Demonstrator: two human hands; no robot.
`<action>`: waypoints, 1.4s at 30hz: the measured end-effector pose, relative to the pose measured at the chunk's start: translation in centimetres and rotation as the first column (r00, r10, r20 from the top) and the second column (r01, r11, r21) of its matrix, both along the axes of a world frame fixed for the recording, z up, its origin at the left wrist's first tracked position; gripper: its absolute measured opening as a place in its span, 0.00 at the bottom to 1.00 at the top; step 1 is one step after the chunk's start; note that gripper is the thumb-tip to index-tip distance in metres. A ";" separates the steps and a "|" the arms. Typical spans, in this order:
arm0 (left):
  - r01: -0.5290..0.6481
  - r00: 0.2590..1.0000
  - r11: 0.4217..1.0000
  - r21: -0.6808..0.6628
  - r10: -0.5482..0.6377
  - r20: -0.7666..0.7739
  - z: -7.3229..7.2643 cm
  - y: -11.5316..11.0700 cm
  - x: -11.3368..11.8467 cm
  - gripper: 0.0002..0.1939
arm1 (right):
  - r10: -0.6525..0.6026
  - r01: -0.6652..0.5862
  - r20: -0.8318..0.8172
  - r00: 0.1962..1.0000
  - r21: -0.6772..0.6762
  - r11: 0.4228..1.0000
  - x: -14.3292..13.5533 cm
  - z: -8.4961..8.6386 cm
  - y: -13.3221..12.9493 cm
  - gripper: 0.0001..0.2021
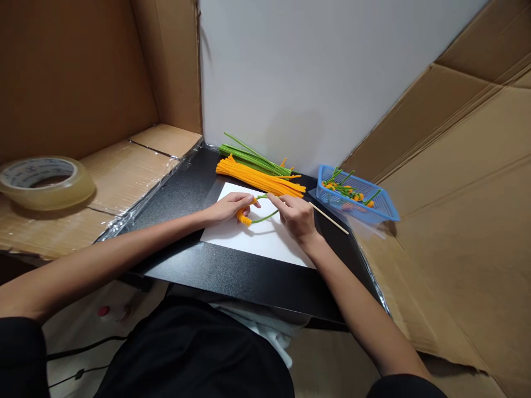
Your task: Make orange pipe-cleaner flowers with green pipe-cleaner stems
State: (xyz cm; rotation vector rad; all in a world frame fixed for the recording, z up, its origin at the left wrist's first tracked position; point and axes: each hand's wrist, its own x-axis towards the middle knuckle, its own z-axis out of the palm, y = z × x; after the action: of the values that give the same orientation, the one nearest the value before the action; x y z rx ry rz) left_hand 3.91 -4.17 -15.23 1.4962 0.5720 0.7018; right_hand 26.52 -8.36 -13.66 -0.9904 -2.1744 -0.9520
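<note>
Over a white sheet of paper (265, 243), my left hand (234, 207) pinches a coiled orange pipe cleaner (244, 218). A green pipe cleaner (265, 217) runs from the coil in a bent loop toward my right hand (296, 216). The fingers of my right hand are closed on the green pipe cleaner near its upper stretch. Part of the green loop is hidden behind those fingers. Just beyond my hands lie a bundle of orange pipe cleaners (259, 176) and a bundle of green pipe cleaners (253, 158).
A blue basket (388, 207) at the right holds several small green and orange pieces. A thin wooden stick (329, 218) lies beside the paper on the black table (199, 268). A roll of clear tape (78, 188) rests on cardboard at left. Cardboard walls flank both sides.
</note>
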 end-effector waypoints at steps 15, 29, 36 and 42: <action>0.070 0.992 0.970 0.232 -0.043 -0.117 0.6 -0.2 -0.1 0.27 | 0.142 -0.197 -0.195 0.970 -0.296 0.935 0.2 -0.8 0.2 0.15; -0.063 0.997 0.997 0.045 0.065 -0.040 0.1 -0.1 0.1 0.21 | 0.044 -0.074 -0.179 0.983 -0.167 0.983 -0.8 -0.7 0.1 0.10; -0.021 0.999 0.987 0.157 0.028 -0.042 -0.8 0.3 0.1 0.19 | 0.143 -0.194 -0.204 0.968 -0.253 0.948 -0.8 -1.5 0.3 0.12; -0.035 0.996 0.970 0.242 0.053 -0.068 -0.5 0.1 0.1 0.18 | 0.164 -0.238 -0.234 0.958 -0.338 0.910 -1.5 -1.5 0.1 0.12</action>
State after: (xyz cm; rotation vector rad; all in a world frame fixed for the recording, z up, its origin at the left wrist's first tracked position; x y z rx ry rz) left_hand 4.02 -4.05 -15.69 1.7454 0.5936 0.7746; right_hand 25.05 -8.26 -15.18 -0.9531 -2.2678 -0.3388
